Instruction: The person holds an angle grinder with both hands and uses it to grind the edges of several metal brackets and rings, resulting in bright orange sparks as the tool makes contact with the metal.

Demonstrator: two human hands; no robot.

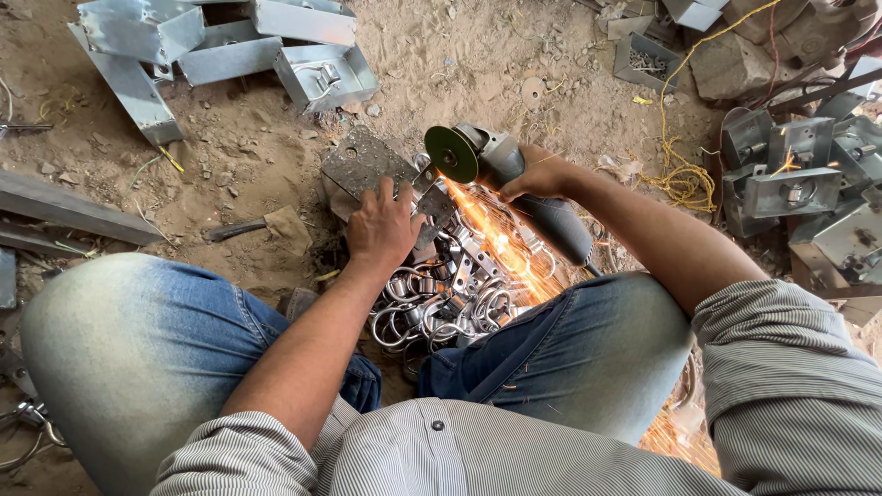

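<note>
My right hand [537, 177] grips a grey angle grinder [514, 184] whose green disc [451, 153] touches a small metal piece [430, 188]. Orange sparks [501, 243] stream back toward my knees. My left hand [381, 225] presses down on that piece, which rests on a flat rusty steel plate [363, 161] lying on the dirt. Below my hands lies a heap of shiny metal rings and brackets [441, 298] between my jeans-clad legs.
Bent sheet-metal channels [230, 46] lie at the upper left. Grey metal boxes with rings [795, 174] are stacked at the right, beside a tangled yellow cord [680, 174]. A hammer [253, 227] lies on the sandy ground left of the plate. Steel bars [64, 211] sit at the far left.
</note>
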